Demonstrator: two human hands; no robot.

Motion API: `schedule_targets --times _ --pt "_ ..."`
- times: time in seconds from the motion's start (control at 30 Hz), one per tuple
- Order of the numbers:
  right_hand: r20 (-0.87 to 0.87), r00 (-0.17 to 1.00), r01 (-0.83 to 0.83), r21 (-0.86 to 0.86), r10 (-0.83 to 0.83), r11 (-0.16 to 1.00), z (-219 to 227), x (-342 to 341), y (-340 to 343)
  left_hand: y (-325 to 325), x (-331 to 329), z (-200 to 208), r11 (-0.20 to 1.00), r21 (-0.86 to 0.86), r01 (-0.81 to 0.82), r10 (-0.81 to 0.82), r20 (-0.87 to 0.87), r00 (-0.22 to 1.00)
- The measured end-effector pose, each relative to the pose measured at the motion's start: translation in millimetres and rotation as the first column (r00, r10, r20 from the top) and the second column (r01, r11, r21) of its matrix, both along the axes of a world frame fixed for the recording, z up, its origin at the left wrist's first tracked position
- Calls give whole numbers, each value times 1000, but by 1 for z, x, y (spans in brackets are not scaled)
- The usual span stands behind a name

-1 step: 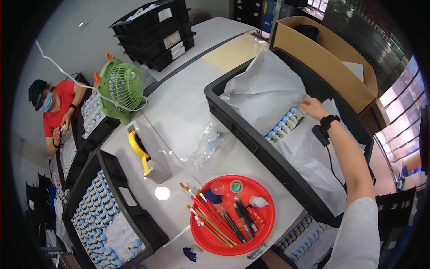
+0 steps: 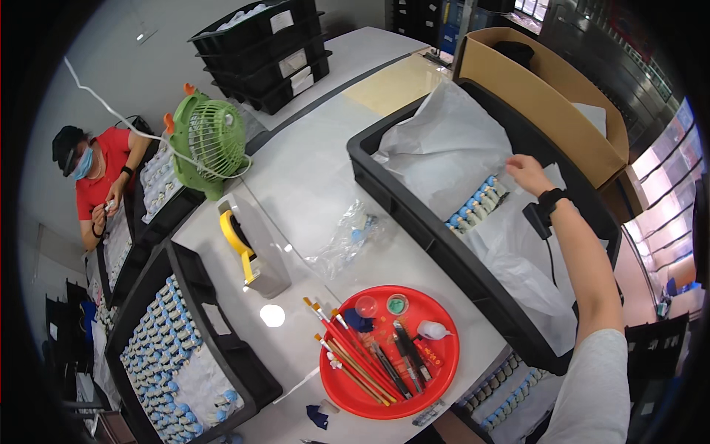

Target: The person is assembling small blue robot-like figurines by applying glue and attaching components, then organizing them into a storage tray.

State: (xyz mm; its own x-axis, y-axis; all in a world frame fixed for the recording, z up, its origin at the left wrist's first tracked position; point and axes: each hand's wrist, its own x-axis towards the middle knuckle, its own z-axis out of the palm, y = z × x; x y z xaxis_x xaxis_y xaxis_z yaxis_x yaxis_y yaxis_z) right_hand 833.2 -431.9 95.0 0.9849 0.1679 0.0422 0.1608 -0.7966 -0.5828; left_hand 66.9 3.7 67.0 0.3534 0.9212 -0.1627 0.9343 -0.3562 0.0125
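Observation:
My right hand (image 2: pixel 528 175) reaches into a large black tray (image 2: pixel 436 235) at the right, a dark band round its wrist. Its fingers are pinched together at the edge of a thin white sheet (image 2: pixel 451 132), which bulges up at the tray's far end. Right beside the fingers, a short row of small blue-and-cream figurines (image 2: pixel 475 205) lies on more white sheeting (image 2: pixel 510 255). My left hand is out of view.
A red round tray (image 2: pixel 336 399) holds brushes, pens and small pots. Nearby are a tape dispenser (image 2: pixel 255 255), clear plastic bag (image 2: pixel 344 244) and green fan (image 2: pixel 211 140). Another black tray (image 2: pixel 229 362) carries many figurines. A cardboard box (image 2: pixel 547 96) stands behind; a co-worker (image 2: pixel 103 163) sits left.
The whole view has shifted slightly, so things appear a little further right. My right hand stays at the sheet's edge by the figurines.

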Motion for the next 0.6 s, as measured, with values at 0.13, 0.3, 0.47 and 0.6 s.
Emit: schedule_targets --times 0.13,0.3,0.47,0.6 --pt "-2 998 54 390 -58 919 85 -43 28 17 -12 -14 976 -35 214 -215 -27 976" --pt "229 973 -125 438 24 890 162 -162 67 27 -42 -27 971 -14 237 -235 88 968" --pt "517 844 -268 172 145 948 168 -296 115 33 -76 -46 913 147 382 -407 242 881" --pt "622 756 -425 229 204 876 172 -421 148 35 -56 -41 875 218 433 -484 418 769"
